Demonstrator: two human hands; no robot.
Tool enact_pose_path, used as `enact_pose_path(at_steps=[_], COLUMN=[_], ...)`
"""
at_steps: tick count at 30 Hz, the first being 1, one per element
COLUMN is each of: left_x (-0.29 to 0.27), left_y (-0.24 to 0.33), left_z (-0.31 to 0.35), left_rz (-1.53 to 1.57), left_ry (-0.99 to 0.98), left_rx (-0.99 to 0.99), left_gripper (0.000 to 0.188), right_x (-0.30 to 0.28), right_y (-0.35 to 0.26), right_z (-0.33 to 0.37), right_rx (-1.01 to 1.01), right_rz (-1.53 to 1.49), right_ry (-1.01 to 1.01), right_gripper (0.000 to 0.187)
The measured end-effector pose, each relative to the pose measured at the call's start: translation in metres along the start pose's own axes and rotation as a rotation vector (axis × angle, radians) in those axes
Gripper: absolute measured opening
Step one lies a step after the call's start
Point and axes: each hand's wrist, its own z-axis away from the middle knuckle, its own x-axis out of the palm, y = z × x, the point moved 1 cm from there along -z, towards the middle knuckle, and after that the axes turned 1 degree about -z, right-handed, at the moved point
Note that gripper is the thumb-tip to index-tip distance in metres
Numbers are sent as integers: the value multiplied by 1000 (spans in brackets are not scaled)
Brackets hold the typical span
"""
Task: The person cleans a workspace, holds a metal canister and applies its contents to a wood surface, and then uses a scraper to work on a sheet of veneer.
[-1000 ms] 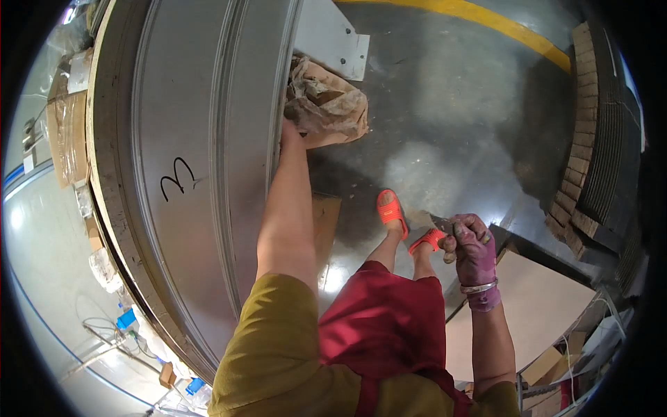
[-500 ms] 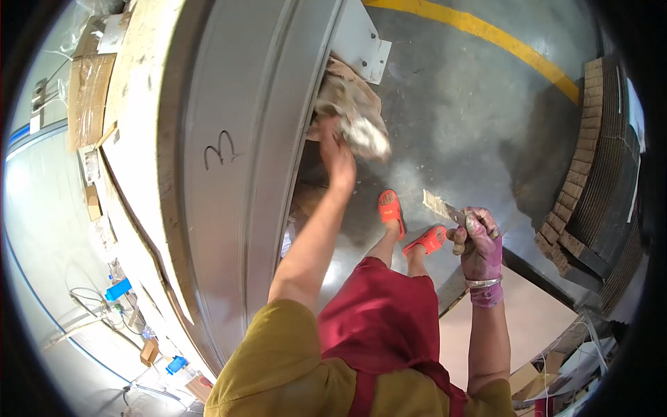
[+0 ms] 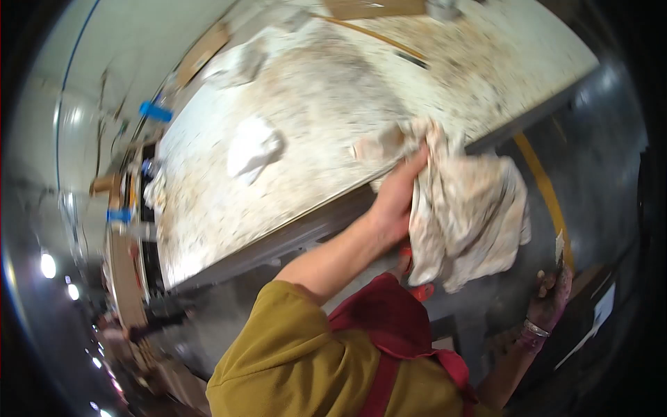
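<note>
My left hand is closed on a large, stained whitish rag, which hangs in folds past the near edge of the worktable. Part of the cloth reaches over the table's edge. Off to the right, my right hand, in a stained purple glove with a bracelet at the wrist, grips a putty knife with a crusted blade pointing up. A crumpled white cloth lies on the scuffed tabletop, left of the rag.
A long thin wooden stick lies toward the table's far side, near a cardboard box and a grey can. Another whitish crumpled piece rests at the far left. A yellow line crosses the floor at right.
My view has swung from beside the table's side panel to over its top. The rag has come up from low beside the panel to the table's edge, still in my left hand.
</note>
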Motion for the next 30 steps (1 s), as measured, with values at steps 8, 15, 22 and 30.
enact_pose_path(at_steps=[8,15,22,30], left_x=[-98,-301,-250,-161], left_y=[209,291,461,262], left_z=[53,90,57,-61], left_rz=[-704,-1988,-1767,-2128], left_ry=[143,446,716,291], left_rx=[502,662,988,712], left_gripper=[64,40,35,54], right_x=[156,274,341,345], right_y=[-23,13,57,99], right_z=[16,29,32,-3], right_rx=[-128,-75,-157,-23], right_rz=[145,169,75,306], right_ry=[-86,-126,-50,56], right_gripper=[22,21,16,20])
